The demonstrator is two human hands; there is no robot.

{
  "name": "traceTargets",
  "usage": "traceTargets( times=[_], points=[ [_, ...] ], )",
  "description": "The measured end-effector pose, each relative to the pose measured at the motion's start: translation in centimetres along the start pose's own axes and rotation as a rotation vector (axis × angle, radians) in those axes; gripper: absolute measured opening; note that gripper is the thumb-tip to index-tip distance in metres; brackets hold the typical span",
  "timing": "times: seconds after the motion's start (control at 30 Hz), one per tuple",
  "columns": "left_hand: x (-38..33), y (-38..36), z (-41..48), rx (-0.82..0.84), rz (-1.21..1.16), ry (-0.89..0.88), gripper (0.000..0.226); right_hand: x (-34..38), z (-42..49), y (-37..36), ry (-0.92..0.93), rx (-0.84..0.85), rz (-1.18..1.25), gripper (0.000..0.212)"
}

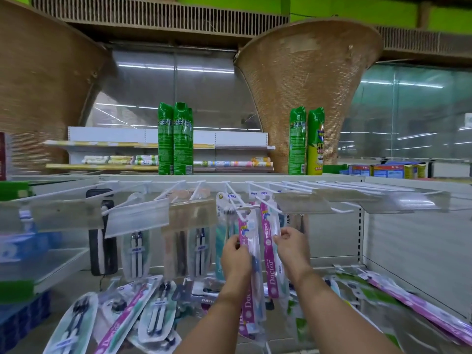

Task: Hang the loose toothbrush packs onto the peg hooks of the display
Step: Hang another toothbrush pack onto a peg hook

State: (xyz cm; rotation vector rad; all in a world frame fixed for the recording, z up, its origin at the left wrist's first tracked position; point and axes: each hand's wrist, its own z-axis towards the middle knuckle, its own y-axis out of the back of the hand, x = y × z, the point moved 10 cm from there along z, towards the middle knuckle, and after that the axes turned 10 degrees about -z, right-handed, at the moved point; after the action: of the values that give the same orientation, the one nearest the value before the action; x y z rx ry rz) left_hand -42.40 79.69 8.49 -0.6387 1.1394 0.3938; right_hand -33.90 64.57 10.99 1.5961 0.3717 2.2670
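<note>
Centre of frame: left hand [235, 254] pinches left pink toothbrush pack [249, 272]; grip closed on its edge. Right hand [291, 245] pinches right pink toothbrush pack [271, 264]; grip closed on its side. Both packs hang from white peg hooks [251, 200], tops at hook level. Clear price-tag flaps [138, 215] on neighbouring hooks overlap hung packs to left. Lower frame: loose toothbrush packs [143, 312] heaped on shelf [370, 310], left and right of forearms. Upper centre: green spray cans [175, 139] stand atop display.
</note>
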Motion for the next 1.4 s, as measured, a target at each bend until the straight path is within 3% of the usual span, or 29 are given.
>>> traceTargets(
  times=[0.17,0.4,0.57,0.73,0.87,1.13,1.3,1.4],
  points=[
    [0.6,-0.4,0.2,-0.013,0.001,0.000,0.021,0.8,0.6,-0.8,0.067,0.029,-0.091,0.006],
    [0.9,-0.6,-0.2,-0.044,0.029,-0.034,0.027,-0.1,1.2,-2.7,0.004,0.096,-0.110,0.010],
    [0.3,-1.6,-1.1,-0.003,0.023,-0.063,0.027,0.3,0.2,-0.4,0.056,-0.018,0.085,0.011],
    [0.3,-3.3,-1.5,0.027,0.025,-0.057,0.039,0.1,-1.0,0.1,0.079,-0.010,0.244,0.013],
    [0.8,-4.4,-1.6,0.066,0.032,-0.035,0.028,-0.6,-0.8,0.0,0.061,0.024,0.251,0.005],
    [-1.7,-4.8,0.1,0.005,0.098,-0.119,0.017,0.9,1.1,1.0,0.104,-0.001,0.226,0.025],
    [-1.4,-3.8,1.1,-0.063,0.179,-0.123,0.016,1.8,2.2,0.2,0.156,0.051,0.156,0.010],
    [-0.7,-3.2,1.7,-0.080,0.179,-0.102,0.015,1.9,2.7,-0.3,0.170,0.032,0.101,0.014]
  ],
)
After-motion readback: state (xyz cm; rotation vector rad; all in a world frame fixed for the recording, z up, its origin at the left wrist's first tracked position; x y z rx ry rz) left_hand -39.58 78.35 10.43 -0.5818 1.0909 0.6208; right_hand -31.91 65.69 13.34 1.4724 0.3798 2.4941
